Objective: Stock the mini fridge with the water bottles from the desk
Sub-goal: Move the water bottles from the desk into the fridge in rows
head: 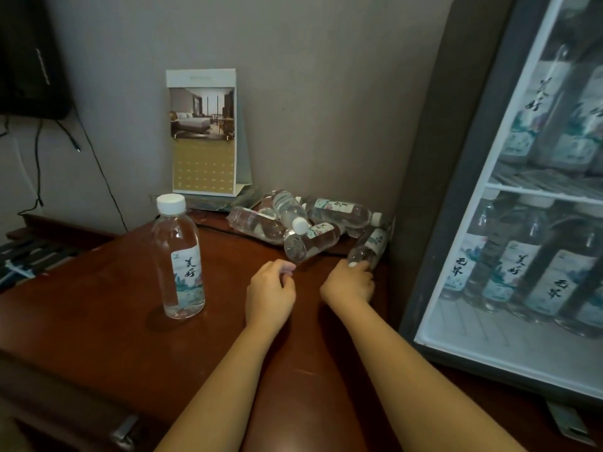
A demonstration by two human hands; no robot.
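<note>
1 bottle (370, 246) lying, cap nearward, right hand (349, 283) gripping

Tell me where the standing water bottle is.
In the head view, the standing water bottle is on the desk, left of the left hand, apart from the lying bottles.

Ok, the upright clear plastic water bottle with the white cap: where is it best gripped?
Round the labelled middle of the upright clear plastic bottle, coming from the side facing the left hand: it stands alone with straight walls and bare brown wooden desk around it.
</note>
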